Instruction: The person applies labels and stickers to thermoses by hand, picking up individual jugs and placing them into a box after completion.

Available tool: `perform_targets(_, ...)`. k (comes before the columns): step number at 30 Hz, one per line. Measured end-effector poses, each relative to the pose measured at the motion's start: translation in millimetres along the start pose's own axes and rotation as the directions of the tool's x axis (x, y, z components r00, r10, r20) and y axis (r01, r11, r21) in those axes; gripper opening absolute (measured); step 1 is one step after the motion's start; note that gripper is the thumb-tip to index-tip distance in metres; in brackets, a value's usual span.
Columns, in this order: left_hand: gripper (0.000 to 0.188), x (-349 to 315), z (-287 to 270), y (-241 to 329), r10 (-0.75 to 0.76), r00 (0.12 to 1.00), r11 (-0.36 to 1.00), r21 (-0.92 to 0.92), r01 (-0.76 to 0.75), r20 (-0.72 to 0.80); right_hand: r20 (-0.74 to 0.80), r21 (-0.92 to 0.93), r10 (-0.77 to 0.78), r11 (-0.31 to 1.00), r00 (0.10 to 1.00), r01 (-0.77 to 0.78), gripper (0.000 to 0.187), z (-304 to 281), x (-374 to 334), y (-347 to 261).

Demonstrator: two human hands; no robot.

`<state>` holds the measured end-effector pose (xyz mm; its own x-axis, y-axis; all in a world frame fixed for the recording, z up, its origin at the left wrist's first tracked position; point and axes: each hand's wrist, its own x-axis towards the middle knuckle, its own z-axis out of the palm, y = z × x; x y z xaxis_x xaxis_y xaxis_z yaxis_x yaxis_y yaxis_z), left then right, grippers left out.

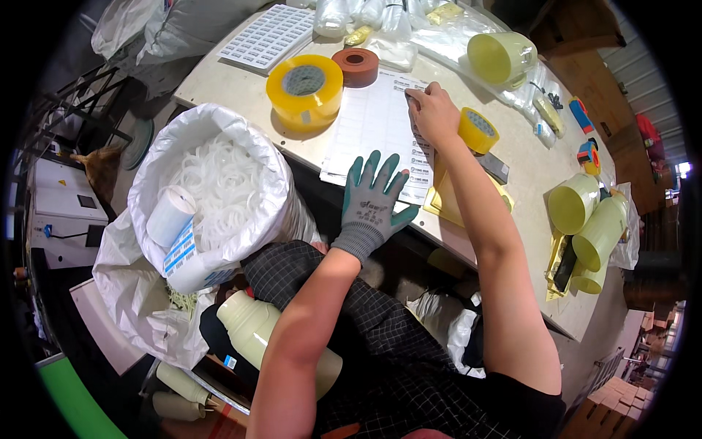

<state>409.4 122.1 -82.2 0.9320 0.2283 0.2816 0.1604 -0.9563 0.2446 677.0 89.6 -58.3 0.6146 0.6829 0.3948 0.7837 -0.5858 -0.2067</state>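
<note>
A white label sheet (365, 124) with printed stickers down its right side lies near the table's front edge. My left hand (367, 208), in a grey and green glove, rests over the sheet's lower edge with fingers spread. Bare and bent at the fingers, my right hand (436, 117) touches the sheet's upper right part with thumb and forefinger together. Whatever is between those fingertips is too small to make out. Beside my right wrist stands a yellow tape roll (479, 130). A pale green plastic container (252, 329) lies by my left forearm, partly covered by it.
A white sack (212, 121) of translucent rings stands left of the table, a label roll (172, 212) on top. A large tape roll (305, 91), a brown roll (355, 67) and a sticker stack (269, 36) lie farther back. Green containers (574, 205) stand at the right.
</note>
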Motion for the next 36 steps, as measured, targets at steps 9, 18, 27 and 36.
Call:
perform_targets(9,0.085,7.8,-25.4,6.0,-0.009,0.995,1.0,0.031,0.006,0.098,-0.135,0.513,-0.014,0.855,0.991,0.082,0.029,-45.6,-21.9,-53.3)
perform_targets(18,0.04,-193.3,-159.2,82.2,0.1,0.962,0.961,-0.274,-0.027,0.254,0.035,0.773,-0.418,0.587,0.908,0.24,0.043,-101.7,-211.7,-214.1)
perform_targets(27,0.039,-367.5,-165.9,86.6,-0.611,0.677,0.762,-0.075,0.643,-0.41,-0.156,0.659,-0.689,0.462,0.708,0.594,0.062,-106.9,-316.9,-289.5)
perform_targets(36,0.042,-387.9,-131.7,93.3,-0.595,0.669,0.79,-0.175,0.587,-0.445,-0.167,0.48,-0.785,0.464,0.597,0.744,0.059,-111.6,-319.0,-297.1)
